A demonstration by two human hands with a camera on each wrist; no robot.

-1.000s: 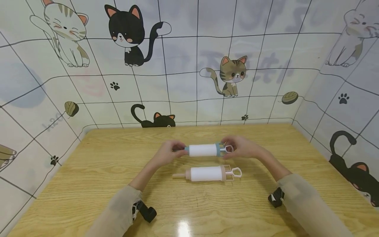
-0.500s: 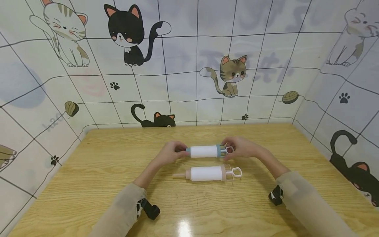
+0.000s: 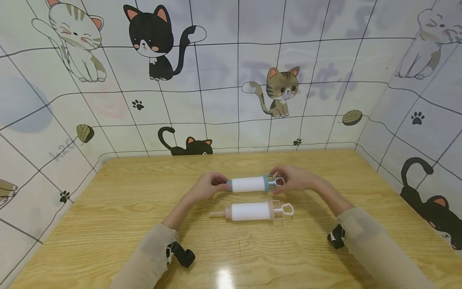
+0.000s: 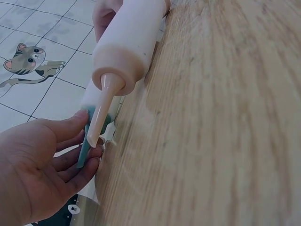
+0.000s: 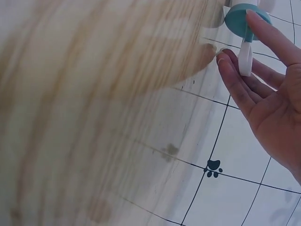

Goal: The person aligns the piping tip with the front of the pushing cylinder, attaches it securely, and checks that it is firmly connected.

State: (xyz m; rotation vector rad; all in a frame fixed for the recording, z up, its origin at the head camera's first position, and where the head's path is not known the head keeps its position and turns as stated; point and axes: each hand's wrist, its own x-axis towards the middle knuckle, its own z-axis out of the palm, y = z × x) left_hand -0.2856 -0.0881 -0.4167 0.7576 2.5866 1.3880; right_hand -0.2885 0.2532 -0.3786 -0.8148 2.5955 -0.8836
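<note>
Two large plunger syringes lie parallel on the wooden table. The farther teal-trimmed syringe (image 3: 249, 184) has a white barrel and a looped pull handle. My left hand (image 3: 208, 186) pinches its teal nozzle (image 4: 83, 153) between thumb and fingers. At the other end, my right hand (image 3: 297, 178) holds the handle end; one digit lies on the teal collar (image 5: 235, 21) and other fingers curve beside the white handle loop (image 5: 245, 59). The nearer beige-trimmed syringe (image 3: 250, 211) lies untouched. Its beige nozzle (image 4: 101, 113) partly covers the teal one in the left wrist view.
A pale wooden table (image 3: 144, 172) spreads under both arms. Behind it stands a wall (image 3: 223, 96) covered with cat drawings and grid lines, and another such wall rises on each side. Black wrist cameras (image 3: 185, 257) hang near the sleeves.
Since a second ago the teal-trimmed syringe and the left hand have shifted very slightly right and nearer. Over the last half second the hands have kept their grip almost still; the head view shifted a little.
</note>
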